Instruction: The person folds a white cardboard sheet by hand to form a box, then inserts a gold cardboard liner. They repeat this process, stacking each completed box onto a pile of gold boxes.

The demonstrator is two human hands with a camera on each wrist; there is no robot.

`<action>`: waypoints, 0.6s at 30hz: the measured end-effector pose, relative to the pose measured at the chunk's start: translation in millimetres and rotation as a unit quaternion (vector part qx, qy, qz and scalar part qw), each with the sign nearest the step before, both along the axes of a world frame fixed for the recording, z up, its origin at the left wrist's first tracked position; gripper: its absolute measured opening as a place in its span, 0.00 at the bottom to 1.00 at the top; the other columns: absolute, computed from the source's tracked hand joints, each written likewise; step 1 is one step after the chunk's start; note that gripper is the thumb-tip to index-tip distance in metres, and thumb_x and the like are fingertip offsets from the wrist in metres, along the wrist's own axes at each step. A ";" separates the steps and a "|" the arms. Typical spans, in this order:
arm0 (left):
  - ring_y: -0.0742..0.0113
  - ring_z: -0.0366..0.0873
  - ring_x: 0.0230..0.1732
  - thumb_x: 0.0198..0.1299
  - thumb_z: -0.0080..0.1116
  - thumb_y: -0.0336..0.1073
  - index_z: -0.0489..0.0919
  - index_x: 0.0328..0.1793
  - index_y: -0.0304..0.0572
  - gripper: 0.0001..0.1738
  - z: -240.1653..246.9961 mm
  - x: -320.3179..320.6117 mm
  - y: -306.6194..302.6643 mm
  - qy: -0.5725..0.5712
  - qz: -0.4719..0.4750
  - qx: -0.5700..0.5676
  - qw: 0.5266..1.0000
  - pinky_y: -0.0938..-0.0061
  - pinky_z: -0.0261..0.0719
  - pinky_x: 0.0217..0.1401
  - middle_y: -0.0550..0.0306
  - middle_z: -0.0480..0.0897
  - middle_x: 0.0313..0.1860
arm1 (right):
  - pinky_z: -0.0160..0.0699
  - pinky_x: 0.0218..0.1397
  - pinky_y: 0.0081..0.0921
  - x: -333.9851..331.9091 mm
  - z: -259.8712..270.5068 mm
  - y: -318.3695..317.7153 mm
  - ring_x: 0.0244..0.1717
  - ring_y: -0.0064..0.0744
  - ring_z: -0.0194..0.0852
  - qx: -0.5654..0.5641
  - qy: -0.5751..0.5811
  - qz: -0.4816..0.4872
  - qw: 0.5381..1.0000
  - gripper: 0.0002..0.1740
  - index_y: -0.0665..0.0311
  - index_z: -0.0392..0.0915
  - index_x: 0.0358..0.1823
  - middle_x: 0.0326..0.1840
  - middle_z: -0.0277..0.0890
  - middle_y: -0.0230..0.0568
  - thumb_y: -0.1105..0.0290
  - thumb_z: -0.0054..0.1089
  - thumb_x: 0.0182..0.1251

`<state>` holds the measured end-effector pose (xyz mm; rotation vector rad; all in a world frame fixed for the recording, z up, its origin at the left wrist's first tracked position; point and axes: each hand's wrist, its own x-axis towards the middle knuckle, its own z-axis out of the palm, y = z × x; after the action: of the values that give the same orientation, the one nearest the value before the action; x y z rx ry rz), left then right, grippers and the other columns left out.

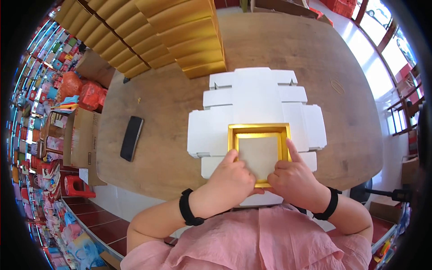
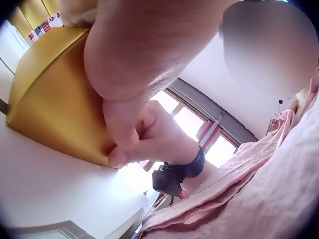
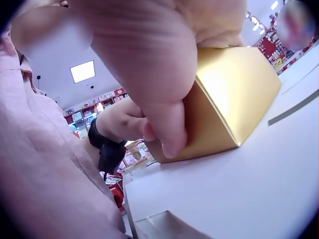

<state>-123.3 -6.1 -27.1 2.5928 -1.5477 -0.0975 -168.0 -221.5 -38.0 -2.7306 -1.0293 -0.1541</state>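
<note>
A square gold box [image 1: 259,126] with a greyish inner base stands on flat white die-cut card [image 1: 256,94]. My left hand [image 1: 231,177] grips its near left corner, a finger on the left rim. The right hand [image 1: 299,180] holds the near right corner, its index finger extended along the right side. In the left wrist view the gold wall [image 2: 60,104] rests on the white card, with the left hand [image 2: 134,59] around it. Thumbs press the near wall of the box [image 3: 214,129] in the right wrist view, below the right hand [image 3: 154,64].
Stacked gold boxes [image 1: 180,36] stand at the back left of the wooden table [image 1: 292,45]. A black phone [image 1: 132,138] lies at the left, and a rubber band [image 1: 337,87] at the right. A cardboard box [image 1: 83,139] and a red stool [image 1: 77,186] are beyond the left edge.
</note>
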 end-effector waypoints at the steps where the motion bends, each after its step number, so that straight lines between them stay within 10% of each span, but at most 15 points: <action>1: 0.66 0.77 0.34 0.57 0.66 0.60 0.84 0.23 0.48 0.25 0.6 0.6 -0.8 0.005 -0.006 0.009 1.000 0.64 0.67 0.56 0.64 0.80 0.20 | 0.45 0.83 0.67 0.7 2.0 -0.4 0.30 0.29 0.76 -0.003 0.013 0.007 1.000 0.10 0.53 0.74 0.17 0.15 0.65 0.27 0.69 0.64 0.53; 12: 0.65 0.78 0.26 0.54 0.67 0.61 0.83 0.20 0.46 0.26 0.1 6.5 -1.1 0.001 -0.033 0.002 0.999 0.70 0.67 0.52 0.63 0.78 0.16 | 0.47 0.81 0.69 -5.3 8.2 -8.5 0.56 0.31 0.77 0.027 0.028 0.017 0.999 0.10 0.53 0.79 0.34 0.33 0.78 0.27 0.59 0.69 0.62; 18: 0.62 0.81 0.41 0.51 0.75 0.46 0.81 0.42 0.48 0.18 97.1 43.4 24.2 -0.055 -0.089 -0.062 0.993 0.60 0.71 0.66 0.61 0.81 0.33 | 0.58 0.77 0.60 -25.7 23.8 -66.9 0.59 0.49 0.78 0.359 -0.080 -0.100 0.924 0.11 0.56 0.79 0.43 0.50 0.80 0.41 0.75 0.66 0.59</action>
<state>-79.9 18.1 70.0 2.3997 -1.7598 0.1250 -193.6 -288.4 -14.3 -2.1483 -0.5588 -0.6571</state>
